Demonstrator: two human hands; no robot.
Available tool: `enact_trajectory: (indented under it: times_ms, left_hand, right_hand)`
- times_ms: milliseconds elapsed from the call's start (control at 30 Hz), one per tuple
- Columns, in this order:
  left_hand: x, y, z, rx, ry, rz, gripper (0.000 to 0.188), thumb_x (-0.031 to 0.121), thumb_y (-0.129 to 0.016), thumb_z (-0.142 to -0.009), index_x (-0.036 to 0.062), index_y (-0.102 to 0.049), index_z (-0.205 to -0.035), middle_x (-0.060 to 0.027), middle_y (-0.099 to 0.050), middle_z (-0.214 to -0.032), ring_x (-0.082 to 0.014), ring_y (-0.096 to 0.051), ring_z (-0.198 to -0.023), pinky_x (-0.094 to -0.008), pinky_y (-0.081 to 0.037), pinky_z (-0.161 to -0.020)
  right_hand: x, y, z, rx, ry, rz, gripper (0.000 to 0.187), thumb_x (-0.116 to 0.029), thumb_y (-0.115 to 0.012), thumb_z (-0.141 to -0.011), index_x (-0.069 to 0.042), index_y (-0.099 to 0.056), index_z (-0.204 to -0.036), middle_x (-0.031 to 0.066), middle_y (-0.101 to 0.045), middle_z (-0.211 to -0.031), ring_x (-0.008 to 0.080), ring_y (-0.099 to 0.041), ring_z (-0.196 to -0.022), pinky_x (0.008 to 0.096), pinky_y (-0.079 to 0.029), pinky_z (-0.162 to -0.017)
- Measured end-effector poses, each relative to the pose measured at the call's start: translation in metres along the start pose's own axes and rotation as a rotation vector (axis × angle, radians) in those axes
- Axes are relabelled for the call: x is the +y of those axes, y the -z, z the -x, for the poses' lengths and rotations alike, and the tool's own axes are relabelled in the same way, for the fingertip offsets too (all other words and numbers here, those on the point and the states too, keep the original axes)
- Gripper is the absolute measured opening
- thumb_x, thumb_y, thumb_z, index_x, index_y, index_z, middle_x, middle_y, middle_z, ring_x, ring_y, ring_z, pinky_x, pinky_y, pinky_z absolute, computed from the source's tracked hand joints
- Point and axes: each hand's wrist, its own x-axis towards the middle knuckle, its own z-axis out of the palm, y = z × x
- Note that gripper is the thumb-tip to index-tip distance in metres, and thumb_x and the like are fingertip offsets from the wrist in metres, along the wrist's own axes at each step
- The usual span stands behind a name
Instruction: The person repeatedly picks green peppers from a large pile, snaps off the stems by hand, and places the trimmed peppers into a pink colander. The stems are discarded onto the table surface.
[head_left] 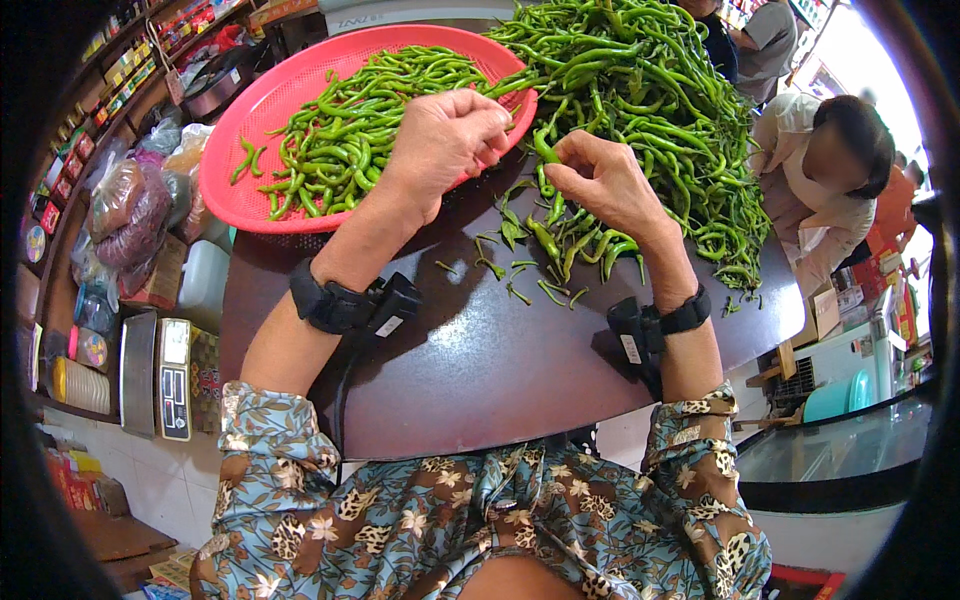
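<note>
My left hand hovers over the right side of a red perforated basket, its fingers curled together in a pinch. Whatever it may hold is hidden by the fingers. Many green chili peppers lie in the basket. To the right, my right hand pinches a green chili pepper between thumb and forefinger, beside a tall heap of green chili peppers. Loose peppers and short stem bits are scattered on the dark table below that hand.
The dark brown table has a curved near edge. Each wrist wears a black strap with a small box. At left are filled plastic bags, a scale and shelves. Another person leans in at the heap's right side.
</note>
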Motion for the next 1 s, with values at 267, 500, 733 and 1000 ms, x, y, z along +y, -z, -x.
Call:
enact_trajectory:
  times_ms: [267, 500, 733, 1000]
  left_hand:
    - [-0.014, -0.01, -0.001, -0.116, 0.183, -0.04, 0.024, 0.028, -0.061, -0.084, 0.0052, -0.06, -0.078, 0.0001, -0.056, -0.065, -0.0046, -0.049, -0.052, -0.0177, -0.037, -0.043]
    - [-0.014, -0.003, -0.001, -0.085, 0.227, 0.133, 0.017, 0.022, -0.057, -0.085, 0.0057, -0.06, -0.082, -0.0024, -0.059, -0.068, -0.0076, -0.053, -0.053, -0.0203, -0.041, -0.047]
    - [-0.012, -0.001, -0.001, -0.049, 0.255, 0.213, 0.017, 0.022, -0.055, -0.084, 0.006, -0.059, -0.084, -0.0028, -0.058, -0.067, -0.0101, -0.053, -0.054, -0.0226, -0.043, -0.05]
    - [-0.013, 0.0, -0.002, -0.067, 0.244, 0.217, 0.018, 0.021, -0.055, -0.085, 0.0044, -0.06, -0.085, -0.0027, -0.058, -0.067, -0.0096, -0.053, -0.054, -0.0218, -0.043, -0.051]
  right_hand:
    - [-0.009, -0.006, 0.0, 0.026, 0.169, -0.151, 0.02, -0.015, -0.068, -0.075, -0.002, -0.059, -0.087, 0.0034, -0.059, -0.066, 0.0094, -0.055, -0.058, 0.0236, -0.044, -0.052]
    - [-0.013, -0.002, 0.002, 0.002, 0.116, -0.34, 0.019, -0.012, -0.061, -0.081, -0.001, -0.06, -0.096, 0.0002, -0.06, -0.074, 0.0072, -0.055, -0.065, 0.0225, -0.045, -0.057]
    - [-0.014, 0.006, 0.001, 0.006, -0.019, -0.482, 0.02, -0.014, -0.052, -0.086, 0.004, -0.059, -0.092, 0.0033, -0.059, -0.072, 0.0083, -0.055, -0.064, 0.0222, -0.047, -0.06]
    - [-0.012, 0.006, 0.002, -0.103, -0.056, -0.505, 0.025, -0.023, -0.053, -0.088, 0.0, -0.062, -0.083, 0.001, -0.058, -0.064, 0.0062, -0.053, -0.057, 0.0198, -0.043, -0.053]
